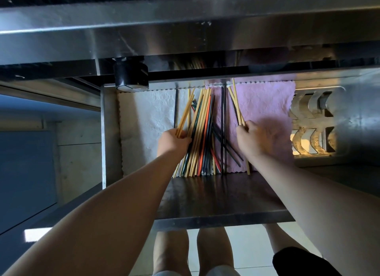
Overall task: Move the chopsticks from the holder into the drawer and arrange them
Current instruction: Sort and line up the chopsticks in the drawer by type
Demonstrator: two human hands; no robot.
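Chopsticks (200, 131) lie piled inside the drawer (216, 195). My left hand (173, 141) and right hand (249, 138), fingers clamped, each grip a few pale sticks: light, stiff, probably slippery; best held mid-shaft.

Bare forearms, no sleeves, bare legs, light shorts (218, 271)
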